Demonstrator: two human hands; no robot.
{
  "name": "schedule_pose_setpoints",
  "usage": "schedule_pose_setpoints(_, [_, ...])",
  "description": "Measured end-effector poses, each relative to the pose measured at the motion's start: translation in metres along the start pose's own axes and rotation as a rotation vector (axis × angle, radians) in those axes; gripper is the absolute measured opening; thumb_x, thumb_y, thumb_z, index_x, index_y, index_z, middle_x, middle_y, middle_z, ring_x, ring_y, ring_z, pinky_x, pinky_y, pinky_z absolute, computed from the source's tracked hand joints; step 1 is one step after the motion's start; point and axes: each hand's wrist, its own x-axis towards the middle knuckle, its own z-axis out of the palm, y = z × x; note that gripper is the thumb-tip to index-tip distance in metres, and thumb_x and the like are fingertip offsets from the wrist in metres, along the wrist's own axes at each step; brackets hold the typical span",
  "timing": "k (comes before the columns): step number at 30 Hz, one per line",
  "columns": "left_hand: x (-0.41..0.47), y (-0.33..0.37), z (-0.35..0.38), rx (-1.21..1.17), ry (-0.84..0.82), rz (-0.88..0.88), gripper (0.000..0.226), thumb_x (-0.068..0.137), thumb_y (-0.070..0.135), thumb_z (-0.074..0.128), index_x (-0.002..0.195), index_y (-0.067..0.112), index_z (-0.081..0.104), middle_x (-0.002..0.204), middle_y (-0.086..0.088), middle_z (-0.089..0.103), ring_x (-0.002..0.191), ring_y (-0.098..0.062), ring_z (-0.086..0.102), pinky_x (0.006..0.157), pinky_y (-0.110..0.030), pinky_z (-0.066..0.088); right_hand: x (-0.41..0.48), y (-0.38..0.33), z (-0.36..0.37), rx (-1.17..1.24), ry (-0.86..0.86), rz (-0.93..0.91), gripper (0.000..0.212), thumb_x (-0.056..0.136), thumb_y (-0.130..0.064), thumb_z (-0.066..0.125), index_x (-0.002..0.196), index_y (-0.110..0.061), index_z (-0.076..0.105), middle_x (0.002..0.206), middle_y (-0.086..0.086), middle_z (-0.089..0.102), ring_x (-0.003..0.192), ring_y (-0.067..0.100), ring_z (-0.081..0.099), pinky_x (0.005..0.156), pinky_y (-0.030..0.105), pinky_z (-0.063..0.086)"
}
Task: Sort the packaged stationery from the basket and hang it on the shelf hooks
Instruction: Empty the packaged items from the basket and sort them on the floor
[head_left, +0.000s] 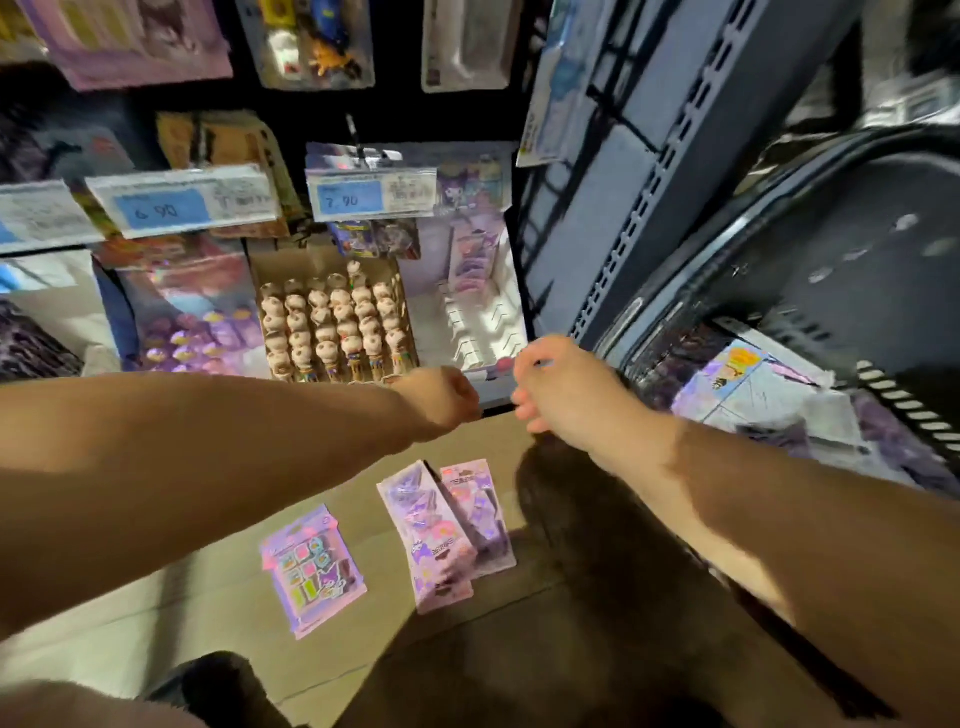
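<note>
Left hand (441, 397) and right hand (563, 395) hover with fingers curled; I cannot tell if either holds anything. Packs (426, 535) lie on the floor (156, 597), with more in the basket (831, 249). Pinch one near its hang-hole and slide it squarely onto a hook (355, 136).

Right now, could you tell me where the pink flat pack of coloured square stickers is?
In the head view, the pink sticker pack lies on the beige floor, lower centre, left of two long purple packs, apart from them.
</note>
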Motion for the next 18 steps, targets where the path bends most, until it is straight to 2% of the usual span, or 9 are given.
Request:
schedule_pose_setpoints(1, [0.000,0.016,0.001,0.024,0.041,0.035,0.011,0.090,0.025,0.062,0.097,0.020,0.069,0.104,-0.005,0.068,0.095,-0.023,0.062,0.075,-0.027,0.045,-0.006,-0.005,-0.022,0.086,0.037,-0.006,0.020,0.096,-0.009,0.043,0.077,-0.013,0.047,0.068,0.013,0.049,0.048,0.019,0.049,0.047,0.024,0.045])
schedule_pose_setpoints(3, [0.001,0.046,0.006,0.020,0.101,0.099,0.016,0.093,0.027,0.058,0.103,0.020,0.068,0.113,-0.007,0.068,0.103,-0.024,0.062,0.076,-0.024,0.042,-0.014,-0.003,-0.062,0.118,0.144,0.007,0.024,0.096,-0.008,0.043,0.073,-0.014,0.047,0.067,0.013,0.049,0.046,0.017,0.044,0.043,0.021,0.038])
schedule_pose_setpoints(7, [-0.006,0.102,0.029,-0.053,0.196,0.259,0.015,0.094,0.021,0.058,0.107,0.016,0.064,0.106,-0.005,0.067,0.103,-0.027,0.062,0.078,-0.024,0.042,-0.022,0.034,-0.128,0.039,0.290,0.069,0.017,0.098,-0.003,0.039,0.097,0.010,0.050,0.075,0.033,0.044,0.043,0.015,0.045,0.035,0.013,0.032])
schedule_pose_setpoints(8, [-0.007,0.112,0.035,-0.066,0.225,0.294,0.017,0.093,0.015,0.055,0.108,0.013,0.063,0.106,-0.006,0.065,0.104,-0.029,0.061,0.080,-0.025,0.043,-0.022,0.046,-0.138,0.039,0.288,0.135,0.019,0.098,-0.001,0.039,0.097,0.015,0.049,0.075,0.035,0.039,0.046,0.016,0.047,0.037,0.016,0.034])
schedule_pose_setpoints(9, [-0.010,0.122,0.041,-0.078,0.259,0.308,0.021,0.091,0.009,0.052,0.110,0.011,0.062,0.110,-0.009,0.064,0.104,-0.031,0.059,0.083,-0.028,0.044,-0.022,0.062,-0.147,0.059,0.301,0.211,0.019,0.097,-0.001,0.040,0.090,0.014,0.050,0.073,0.028,0.038,0.057,0.021,0.050,0.046,0.020,0.040])
schedule_pose_setpoints(11, [-0.010,0.132,0.049,-0.132,0.351,0.323,0.028,0.088,0.002,0.046,0.110,0.009,0.061,0.114,-0.014,0.062,0.106,-0.034,0.057,0.090,-0.037,0.047,-0.021,0.090,-0.157,-0.069,0.293,0.260,0.029,0.098,-0.006,0.039,0.070,-0.008,0.046,0.068,0.006,0.038,0.069,0.026,0.048,0.066,0.028,0.042])
schedule_pose_setpoints(13, [-0.009,0.136,0.055,-0.229,0.450,0.328,0.018,0.092,0.008,0.048,0.104,0.011,0.061,0.106,-0.012,0.063,0.101,-0.034,0.057,0.088,-0.042,0.047,-0.016,0.114,-0.161,-0.159,0.257,0.272,0.035,0.099,-0.013,0.041,0.065,-0.019,0.042,0.065,0.000,0.041,0.058,0.016,0.042,0.060,0.024,0.039])
schedule_pose_setpoints(15, [-0.009,0.141,0.060,-0.294,0.498,0.338,0.016,0.097,0.028,0.053,0.102,0.013,0.059,0.099,-0.006,0.060,0.098,-0.029,0.057,0.085,-0.038,0.046,-0.008,0.133,-0.164,-0.206,0.198,0.333,0.032,0.099,-0.018,0.045,0.067,-0.017,0.047,0.066,0.002,0.046,0.056,0.013,0.043,0.055,0.022,0.038])
schedule_pose_setpoints(18, [-0.007,0.145,0.072,-0.154,0.472,0.380,0.041,0.091,0.036,0.062,0.124,0.013,0.053,0.121,-0.007,0.055,0.116,-0.026,0.046,0.098,-0.038,0.039,0.002,0.145,-0.163,-0.105,0.151,0.401,0.019,0.099,-0.024,0.048,0.086,-0.010,0.053,0.081,0.009,0.050,0.071,0.020,0.050,0.067,0.028,0.044])
